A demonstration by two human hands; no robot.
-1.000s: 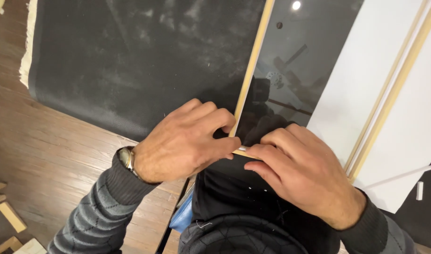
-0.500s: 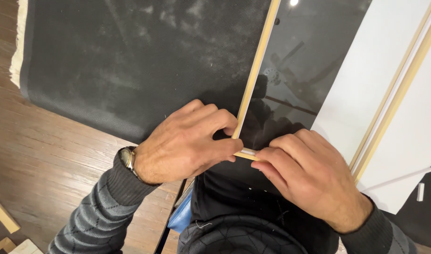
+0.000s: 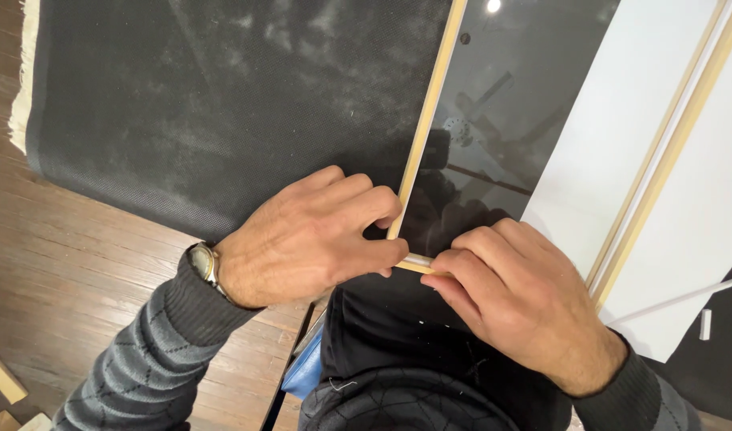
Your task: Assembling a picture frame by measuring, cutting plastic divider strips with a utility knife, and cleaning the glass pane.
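My left hand [image 3: 310, 235] and my right hand [image 3: 517, 299] meet at the near corner of a thin light wooden frame strip [image 3: 426, 116] that runs up along the edge of a glossy black pane [image 3: 501, 120]. Both hands pinch the short near piece of the strip [image 3: 418, 262], left thumb and fingers on its left end, right fingertips on its right. My left wrist wears a watch [image 3: 202, 263]. The corner joint itself is mostly hidden under my fingers.
A black mesh mat [image 3: 222, 104] lies on the wooden floor [image 3: 70, 271] to the left. A white board [image 3: 613, 144] with a second wooden strip [image 3: 669, 136] lies at the right. Small wood offcuts [image 3: 2, 375] sit at bottom left. My knees fill the bottom centre.
The view has shifted slightly. My hands stay pinched at the frame corner, the right fingers having slid a little closer to the left thumb.
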